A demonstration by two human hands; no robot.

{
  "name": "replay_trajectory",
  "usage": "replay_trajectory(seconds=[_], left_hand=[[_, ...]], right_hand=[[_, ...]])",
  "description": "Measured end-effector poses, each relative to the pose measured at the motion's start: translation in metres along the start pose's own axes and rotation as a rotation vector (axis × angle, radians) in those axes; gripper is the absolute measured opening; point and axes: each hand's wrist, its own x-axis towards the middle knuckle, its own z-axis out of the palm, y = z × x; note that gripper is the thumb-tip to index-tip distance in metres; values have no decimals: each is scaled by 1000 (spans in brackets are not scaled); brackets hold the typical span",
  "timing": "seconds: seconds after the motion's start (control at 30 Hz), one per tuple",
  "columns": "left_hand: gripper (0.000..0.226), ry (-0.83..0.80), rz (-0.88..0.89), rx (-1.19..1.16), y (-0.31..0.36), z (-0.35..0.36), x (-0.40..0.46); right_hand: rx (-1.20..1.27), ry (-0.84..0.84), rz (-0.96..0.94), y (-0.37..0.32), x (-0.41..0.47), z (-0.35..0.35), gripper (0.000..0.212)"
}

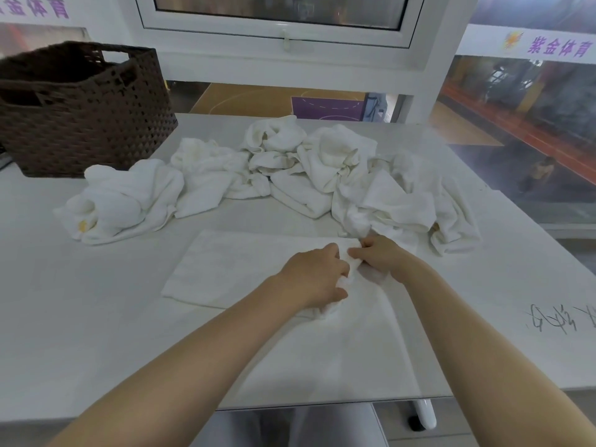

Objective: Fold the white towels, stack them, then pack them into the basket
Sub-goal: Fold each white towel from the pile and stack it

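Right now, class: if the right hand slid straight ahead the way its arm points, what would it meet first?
Probably the crumpled towels heaped just beyond the right hand; depth is hard to judge from this view.

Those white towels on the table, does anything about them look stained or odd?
Yes. The crumpled white towel at the left end of the pile shows a small yellow mark near its lower left edge; whether stain or label, I cannot tell. Dark scribbles also mark the white table at right.

I see the left hand (314, 275) and right hand (379, 258) pinching a bunched fold of the flat towel (245, 269) on the desk (80, 317), crumpled towels (290, 175) behind, basket (84, 111) far left.
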Motion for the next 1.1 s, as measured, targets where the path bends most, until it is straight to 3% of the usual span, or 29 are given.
replay_trajectory(seconds=[0.13,0.33,0.5,0.6,0.7,0.73,0.83,0.93,1.0,1.1], left_hand=[[37,17,59,-11,11,-1,-4],[18,222,253,51,27,38,-13],[61,364,378,-13,23,73,-14],[65,461,307,-152,34,89,-19],[46,561,187,-26,40,87,-11],[41,560,169,69,42,83,-7],[37,360,133,317,55,68,1],[36,265,63,392,62,55,9],[26,272,98,331,58,50,8],[11,333,88,-201,42,44,5]], right_hand=[[-61,13,-3,0,2,3,34],[-95,-12,-1,-1,4,2,20],[-53,70,-6,1,5,3,27],[25,83,27,1,6,1,35],[53,58,64,2,8,-2,36],[35,50,70,2,8,-2,35],[15,40,65,3,10,-1,31],[52,26,52,6,10,-3,29],[155,8,53,8,8,-5,32],[366,-31,55,5,4,-11,31]])
